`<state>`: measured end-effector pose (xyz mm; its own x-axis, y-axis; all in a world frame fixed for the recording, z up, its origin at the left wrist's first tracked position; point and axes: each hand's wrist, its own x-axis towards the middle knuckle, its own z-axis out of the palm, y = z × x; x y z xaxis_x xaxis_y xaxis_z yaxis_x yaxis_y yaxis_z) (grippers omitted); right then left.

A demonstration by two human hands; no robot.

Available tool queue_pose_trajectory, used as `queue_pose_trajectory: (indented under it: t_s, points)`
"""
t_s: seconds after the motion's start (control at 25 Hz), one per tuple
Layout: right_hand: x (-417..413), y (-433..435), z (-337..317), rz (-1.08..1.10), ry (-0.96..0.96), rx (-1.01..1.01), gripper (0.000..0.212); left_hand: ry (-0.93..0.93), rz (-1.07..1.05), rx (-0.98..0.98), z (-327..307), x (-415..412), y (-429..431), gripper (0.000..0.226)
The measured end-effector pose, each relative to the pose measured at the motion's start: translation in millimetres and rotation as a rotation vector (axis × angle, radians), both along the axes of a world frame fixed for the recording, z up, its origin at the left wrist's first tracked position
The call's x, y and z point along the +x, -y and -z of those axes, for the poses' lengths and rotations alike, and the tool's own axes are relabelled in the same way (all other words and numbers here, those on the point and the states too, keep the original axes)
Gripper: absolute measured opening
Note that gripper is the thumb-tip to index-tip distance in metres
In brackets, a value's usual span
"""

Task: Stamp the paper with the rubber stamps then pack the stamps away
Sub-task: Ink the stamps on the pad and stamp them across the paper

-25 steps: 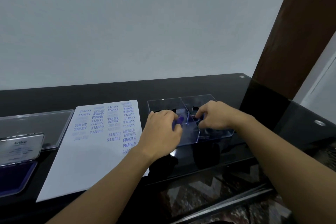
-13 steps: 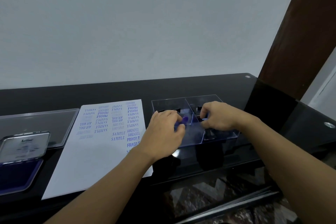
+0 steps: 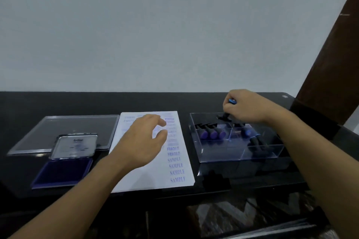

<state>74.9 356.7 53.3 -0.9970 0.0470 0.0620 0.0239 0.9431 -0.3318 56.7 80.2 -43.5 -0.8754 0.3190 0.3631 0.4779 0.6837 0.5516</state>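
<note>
Fingers [image 3: 236, 109] of the right hand [image 3: 248, 107] grip a blue-topped rubber stamp [image 3: 226, 115] over the clear divided box [image 3: 240, 154] near the desk's [image 3: 38, 103] right edge. The left hand [image 3: 143, 141], loosely spread and empty, hovers above the paper [image 3: 147, 178]; pressed flat, it would steady the sheet.

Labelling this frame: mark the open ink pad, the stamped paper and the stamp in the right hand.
ink pad [image 3: 62, 172], head view, blue inked surface.
paper [image 3: 143, 180], head view, blank near part.
stamp [image 3: 226, 116], head view, black shaft under the blue knob.
</note>
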Motion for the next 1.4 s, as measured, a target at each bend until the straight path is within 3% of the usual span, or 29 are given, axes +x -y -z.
queue_pose_trajectory:
  t_s: [0.48, 0.72, 1.0, 1.4]
  points:
    - [-18.3, 241.1, 63.5, -0.433, 0.084, -0.158, 0.009, 0.051, -0.421, 0.039, 43.0, 22.2, 220.5, 0.014]
    - [-13.2, 335.9, 87.6, -0.601, 0.079, -0.033, 0.007, 0.005, -0.508, -0.114, 75.3, 32.5, 262.8, 0.028]
    - [-12.7, 362.0, 95.4, -0.613, 0.101, 0.059, 0.011, -0.121, -0.526, -0.156, 91.6, 39.4, 261.7, 0.030]
    - [-8.1, 360.9, 101.3, -0.617, 0.051, 0.064, 0.009, -0.132, -0.550, -0.152, 94.8, 39.8, 260.3, 0.029]
